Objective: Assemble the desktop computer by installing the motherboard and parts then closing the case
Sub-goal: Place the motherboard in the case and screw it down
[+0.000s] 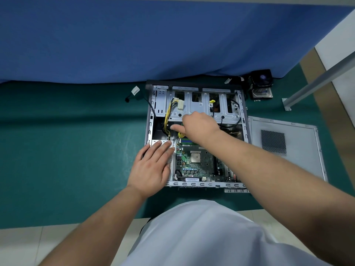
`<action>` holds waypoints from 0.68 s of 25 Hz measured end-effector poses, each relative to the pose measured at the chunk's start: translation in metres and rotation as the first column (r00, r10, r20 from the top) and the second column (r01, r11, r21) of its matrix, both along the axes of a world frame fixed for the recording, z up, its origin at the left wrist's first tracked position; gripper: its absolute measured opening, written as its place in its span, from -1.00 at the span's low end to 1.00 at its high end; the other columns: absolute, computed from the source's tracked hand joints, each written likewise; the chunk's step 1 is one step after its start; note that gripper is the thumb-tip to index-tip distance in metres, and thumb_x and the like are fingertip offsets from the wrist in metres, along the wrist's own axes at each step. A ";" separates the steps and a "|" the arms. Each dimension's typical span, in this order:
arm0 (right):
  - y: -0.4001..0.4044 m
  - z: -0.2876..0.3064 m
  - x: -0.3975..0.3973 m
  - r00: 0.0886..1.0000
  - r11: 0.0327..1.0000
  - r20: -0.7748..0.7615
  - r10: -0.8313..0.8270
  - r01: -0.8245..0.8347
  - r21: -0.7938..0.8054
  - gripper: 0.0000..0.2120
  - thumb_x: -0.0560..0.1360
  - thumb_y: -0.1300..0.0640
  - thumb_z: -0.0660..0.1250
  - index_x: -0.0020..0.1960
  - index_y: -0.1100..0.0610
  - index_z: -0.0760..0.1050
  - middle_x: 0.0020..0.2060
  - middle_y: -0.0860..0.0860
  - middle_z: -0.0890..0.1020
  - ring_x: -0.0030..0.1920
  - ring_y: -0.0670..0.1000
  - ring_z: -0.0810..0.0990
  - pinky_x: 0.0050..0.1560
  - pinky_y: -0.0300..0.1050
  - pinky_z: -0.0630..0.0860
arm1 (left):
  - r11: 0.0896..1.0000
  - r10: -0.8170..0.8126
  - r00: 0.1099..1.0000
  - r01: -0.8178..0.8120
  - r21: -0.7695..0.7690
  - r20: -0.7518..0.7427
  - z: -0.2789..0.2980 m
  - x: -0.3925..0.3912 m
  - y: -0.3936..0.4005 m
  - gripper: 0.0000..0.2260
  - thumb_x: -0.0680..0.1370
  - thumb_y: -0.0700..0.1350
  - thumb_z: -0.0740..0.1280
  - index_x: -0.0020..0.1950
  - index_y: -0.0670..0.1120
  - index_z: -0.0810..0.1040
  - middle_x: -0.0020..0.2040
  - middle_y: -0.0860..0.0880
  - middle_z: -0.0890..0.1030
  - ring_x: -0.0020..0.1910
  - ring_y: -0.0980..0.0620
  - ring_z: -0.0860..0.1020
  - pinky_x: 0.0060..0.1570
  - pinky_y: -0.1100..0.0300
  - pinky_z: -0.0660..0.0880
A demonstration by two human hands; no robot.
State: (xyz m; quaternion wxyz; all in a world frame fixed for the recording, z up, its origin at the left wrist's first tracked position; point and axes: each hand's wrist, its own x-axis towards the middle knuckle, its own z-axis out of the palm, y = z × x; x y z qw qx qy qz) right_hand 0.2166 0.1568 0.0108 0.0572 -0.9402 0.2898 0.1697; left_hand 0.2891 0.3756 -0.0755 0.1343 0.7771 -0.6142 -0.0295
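The open computer case lay on its side on the green mat, with the green motherboard already inside it. The left hand rested flat on the case's left edge, fingers straight. The right hand reached deep inside, one finger pointing left by the yellow wires (I could not tell if it held anything). The side panel lay just right of the case, and a fan cooler sat behind it.
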 end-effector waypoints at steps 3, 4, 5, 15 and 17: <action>-0.008 0.001 -0.006 0.982 0.976 0.039 0.185 -0.189 0.105 -0.53 0.60 -0.18 0.31 0.38 0.07 0.42 0.15 0.12 0.50 0.02 0.21 0.60 -0.13 0.02 0.52 | 1.000 0.003 1.000 -0.003 0.003 -0.006 0.001 -0.001 0.000 -0.52 0.59 -0.03 0.20 0.53 0.01 0.45 0.55 0.04 0.41 0.53 -0.05 0.36 0.53 -0.10 0.21; -0.007 -0.001 -0.010 0.968 0.962 0.064 0.243 -0.249 0.114 -0.59 0.62 -0.06 0.32 0.42 0.04 0.40 0.21 0.12 0.50 0.04 0.22 0.60 -0.10 0.03 0.54 | 1.000 0.004 1.000 -0.004 0.002 -0.009 0.001 -0.001 -0.001 -0.52 0.59 -0.03 0.19 0.53 0.01 0.45 0.55 0.04 0.41 0.53 -0.05 0.36 0.53 -0.10 0.21; -0.004 -0.003 -0.012 0.968 0.966 0.081 0.237 -0.243 0.082 -0.64 0.64 -0.03 0.29 0.39 0.05 0.42 0.17 0.13 0.53 0.04 0.22 0.61 -0.13 0.01 0.51 | 1.000 0.002 1.000 -0.002 0.001 -0.011 0.002 -0.001 0.000 -0.52 0.59 -0.03 0.19 0.52 0.01 0.45 0.55 0.04 0.41 0.53 -0.05 0.36 0.53 -0.10 0.21; -0.004 -0.006 -0.012 0.979 0.990 0.152 -0.137 0.141 -0.016 -0.48 0.63 -0.31 0.13 0.16 0.13 0.50 -0.13 0.11 0.61 -0.15 0.20 0.58 -0.34 -0.07 0.30 | 1.000 -0.012 0.999 0.012 -0.001 -0.034 0.007 -0.002 -0.001 -0.53 0.58 -0.03 0.21 0.51 0.02 0.46 0.53 0.05 0.43 0.52 -0.04 0.37 0.53 -0.08 0.21; -0.007 -0.004 -0.021 0.965 0.983 0.191 -0.179 0.184 -0.013 -0.50 0.62 -0.32 0.12 0.11 0.12 0.48 -0.26 0.05 0.51 -0.21 0.18 0.53 -0.39 -0.08 0.27 | 1.000 0.000 0.998 -0.001 -0.018 -0.059 0.009 -0.002 -0.001 -0.54 0.57 -0.03 0.21 0.48 0.01 0.50 0.51 0.06 0.45 0.50 -0.02 0.39 0.52 -0.06 0.21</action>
